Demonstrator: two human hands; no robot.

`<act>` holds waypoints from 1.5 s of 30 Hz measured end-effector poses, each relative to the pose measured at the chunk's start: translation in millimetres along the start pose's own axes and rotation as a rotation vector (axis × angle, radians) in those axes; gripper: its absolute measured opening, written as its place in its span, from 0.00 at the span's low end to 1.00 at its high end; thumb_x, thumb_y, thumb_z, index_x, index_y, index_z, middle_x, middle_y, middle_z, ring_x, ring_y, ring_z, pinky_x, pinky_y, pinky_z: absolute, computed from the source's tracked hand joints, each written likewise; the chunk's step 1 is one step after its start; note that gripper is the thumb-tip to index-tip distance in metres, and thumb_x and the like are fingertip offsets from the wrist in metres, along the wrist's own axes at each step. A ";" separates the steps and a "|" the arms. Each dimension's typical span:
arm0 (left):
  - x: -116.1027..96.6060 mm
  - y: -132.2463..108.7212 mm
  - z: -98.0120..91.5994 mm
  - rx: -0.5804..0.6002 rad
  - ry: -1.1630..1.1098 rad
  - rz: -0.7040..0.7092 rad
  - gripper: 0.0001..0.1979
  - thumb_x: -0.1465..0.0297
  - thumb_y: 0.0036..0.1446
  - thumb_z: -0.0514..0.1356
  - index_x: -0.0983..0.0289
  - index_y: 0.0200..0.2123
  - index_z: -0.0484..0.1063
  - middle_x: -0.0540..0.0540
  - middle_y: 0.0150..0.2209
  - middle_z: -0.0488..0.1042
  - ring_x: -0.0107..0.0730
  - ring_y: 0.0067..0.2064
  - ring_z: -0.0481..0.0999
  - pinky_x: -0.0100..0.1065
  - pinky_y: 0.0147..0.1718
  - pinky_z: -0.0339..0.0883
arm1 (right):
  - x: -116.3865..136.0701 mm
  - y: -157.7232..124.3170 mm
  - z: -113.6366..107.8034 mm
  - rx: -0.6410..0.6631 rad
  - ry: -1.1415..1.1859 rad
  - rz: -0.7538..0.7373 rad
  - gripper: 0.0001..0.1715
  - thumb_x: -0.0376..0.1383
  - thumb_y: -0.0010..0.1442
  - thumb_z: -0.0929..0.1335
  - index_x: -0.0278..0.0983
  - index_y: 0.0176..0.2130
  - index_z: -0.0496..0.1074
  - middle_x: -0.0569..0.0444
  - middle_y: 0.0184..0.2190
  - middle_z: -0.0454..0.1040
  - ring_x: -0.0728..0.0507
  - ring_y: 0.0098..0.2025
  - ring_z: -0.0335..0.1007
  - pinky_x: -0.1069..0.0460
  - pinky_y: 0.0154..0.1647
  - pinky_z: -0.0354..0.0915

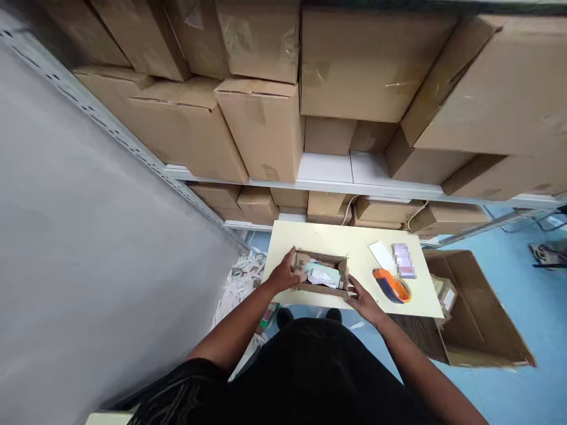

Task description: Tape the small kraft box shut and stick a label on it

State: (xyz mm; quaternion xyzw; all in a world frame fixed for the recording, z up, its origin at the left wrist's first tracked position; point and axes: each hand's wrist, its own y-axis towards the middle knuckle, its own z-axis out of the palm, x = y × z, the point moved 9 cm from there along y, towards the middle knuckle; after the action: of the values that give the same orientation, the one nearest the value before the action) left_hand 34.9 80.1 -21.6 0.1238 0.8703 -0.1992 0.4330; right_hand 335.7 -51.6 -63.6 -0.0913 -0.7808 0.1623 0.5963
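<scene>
A small open cardboard box sits on a pale yellow table, with light blue and white packets inside. My left hand grips the box's left end, fingers curled over its flap. My right hand holds the box's near right corner, fingers closed on the edge. An orange and blue tape dispenser lies on the table just right of my right hand.
White paper slips and a label lie beside the dispenser. A large open carton stands on the blue floor at right. Shelves packed with cardboard boxes rise behind the table. White strapping scraps pile at left by a grey wall.
</scene>
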 end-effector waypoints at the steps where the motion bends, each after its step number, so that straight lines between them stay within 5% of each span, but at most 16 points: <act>1: -1.8 4.2 0.8 0.012 -0.019 0.014 0.53 0.70 0.47 0.68 0.57 0.75 0.50 0.61 0.71 0.60 0.32 0.39 0.76 0.38 0.44 0.74 | 4.7 2.5 -3.6 -0.048 -0.004 -0.008 0.48 0.53 0.56 0.72 0.41 0.68 0.59 0.41 0.68 0.65 0.36 0.57 0.73 0.43 0.53 0.71; 5: -0.7 10.5 2.5 0.031 -0.170 0.018 0.29 0.63 0.59 0.61 0.59 0.64 0.71 0.61 0.73 0.58 0.35 0.43 0.79 0.39 0.46 0.75 | 17.7 13.5 -16.3 -0.220 -0.068 0.017 0.34 0.56 0.61 0.68 0.41 0.59 0.66 0.46 0.55 0.75 0.40 0.43 0.76 0.45 0.46 0.70; 8: 2.4 2.4 5.5 0.017 -0.281 -0.024 0.26 0.55 0.66 0.53 0.60 0.61 0.74 0.61 0.73 0.59 0.41 0.50 0.79 0.42 0.44 0.76 | 20.9 24.0 -18.3 -0.301 -0.149 0.083 0.26 0.56 0.60 0.67 0.42 0.48 0.68 0.54 0.40 0.77 0.42 0.34 0.73 0.47 0.39 0.68; 11: -13.6 -4.6 6.7 -0.078 -0.074 0.005 0.25 0.55 0.67 0.56 0.60 0.60 0.73 0.61 0.70 0.62 0.47 0.59 0.75 0.46 0.53 0.73 | 23.2 33.2 -12.6 -0.308 -0.197 0.124 0.23 0.56 0.60 0.66 0.42 0.44 0.65 0.60 0.30 0.72 0.42 0.30 0.70 0.48 0.35 0.66; 14: -44.5 -4.4 8.7 -0.239 0.326 0.055 0.21 0.63 0.63 0.62 0.61 0.59 0.72 0.64 0.69 0.63 0.54 0.64 0.68 0.53 0.61 0.65 | 23.9 34.0 -14.1 -0.260 -0.203 0.098 0.23 0.56 0.62 0.64 0.42 0.45 0.66 0.57 0.32 0.74 0.41 0.32 0.72 0.48 0.36 0.67; 16: -64.2 -0.5 20.6 -0.247 0.544 0.122 0.17 0.68 0.65 0.60 0.61 0.56 0.73 0.65 0.65 0.67 0.57 0.62 0.68 0.56 0.60 0.63 | 21.9 24.4 -35.2 -0.296 -0.247 0.035 0.24 0.55 0.63 0.63 0.40 0.47 0.68 0.50 0.40 0.77 0.39 0.39 0.75 0.47 0.41 0.68; 18: -75.6 4.1 41.9 -0.127 0.661 0.220 0.13 0.73 0.66 0.56 0.62 0.50 0.76 0.65 0.57 0.73 0.54 0.57 0.71 0.54 0.57 0.64 | 15.6 4.7 -76.6 -0.454 -0.422 -0.012 0.26 0.53 0.64 0.64 0.37 0.49 0.70 0.42 0.47 0.77 0.34 0.48 0.74 0.44 0.48 0.68; 21: -77.6 7.0 64.1 0.034 0.701 0.276 0.13 0.77 0.65 0.53 0.63 0.44 0.77 0.63 0.47 0.75 0.49 0.50 0.74 0.48 0.51 0.68 | -9.1 -25.8 -140.0 -0.668 -0.843 0.125 0.27 0.49 0.63 0.66 0.32 0.51 0.73 0.33 0.50 0.75 0.28 0.54 0.70 0.39 0.51 0.64; 25: -72.9 10.4 60.0 -0.005 0.640 0.096 0.12 0.76 0.64 0.54 0.65 0.43 0.77 0.64 0.46 0.74 0.49 0.49 0.74 0.46 0.50 0.69 | -49.3 -23.2 -163.7 -0.472 -1.144 0.329 0.19 0.46 0.65 0.67 0.34 0.44 0.78 0.35 0.45 0.78 0.28 0.52 0.72 0.41 0.47 0.63; 29: -69.4 10.6 52.2 -0.060 0.364 -0.043 0.15 0.75 0.59 0.59 0.64 0.48 0.78 0.61 0.50 0.74 0.43 0.50 0.75 0.40 0.51 0.69 | -34.8 -17.5 -158.8 -0.489 -1.183 0.263 0.17 0.43 0.66 0.64 0.34 0.38 0.78 0.34 0.42 0.79 0.27 0.54 0.70 0.38 0.50 0.62; 33: -57.5 10.8 45.5 -0.051 -0.027 -0.102 0.12 0.69 0.60 0.60 0.62 0.44 0.80 0.58 0.47 0.78 0.39 0.46 0.77 0.37 0.49 0.69 | 18.4 -21.2 -142.2 -0.462 -0.855 0.051 0.21 0.48 0.67 0.62 0.36 0.38 0.75 0.39 0.38 0.79 0.32 0.45 0.73 0.43 0.45 0.65; 36: -50.0 9.6 46.5 0.021 -0.346 -0.146 0.18 0.57 0.65 0.55 0.61 0.42 0.81 0.57 0.44 0.81 0.42 0.50 0.76 0.39 0.51 0.67 | 75.1 -11.4 -108.4 -0.319 -0.607 -0.079 0.20 0.49 0.66 0.61 0.39 0.37 0.74 0.48 0.35 0.78 0.38 0.40 0.73 0.48 0.40 0.66; 40: -48.3 7.1 53.0 0.113 -0.729 -0.214 0.28 0.46 0.63 0.56 0.63 0.46 0.81 0.59 0.44 0.81 0.43 0.49 0.76 0.40 0.49 0.66 | 145.8 23.3 -39.4 -0.090 -0.638 -0.206 0.15 0.44 0.62 0.62 0.40 0.29 0.71 0.53 0.29 0.74 0.41 0.34 0.71 0.51 0.36 0.61; 45: -44.5 7.2 45.2 0.050 -0.970 -0.232 0.24 0.52 0.52 0.68 0.67 0.40 0.81 0.58 0.39 0.81 0.39 0.42 0.78 0.37 0.47 0.68 | 173.0 58.2 5.9 0.001 -0.747 -0.279 0.19 0.46 0.62 0.63 0.40 0.25 0.68 0.54 0.24 0.71 0.43 0.31 0.69 0.51 0.34 0.58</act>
State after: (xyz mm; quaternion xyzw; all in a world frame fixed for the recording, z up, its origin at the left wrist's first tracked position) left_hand 96.0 64.1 -12.2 -0.0704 0.5716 -0.3017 0.7598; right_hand 280.0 59.9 69.9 0.0811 -0.9488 0.1022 0.2876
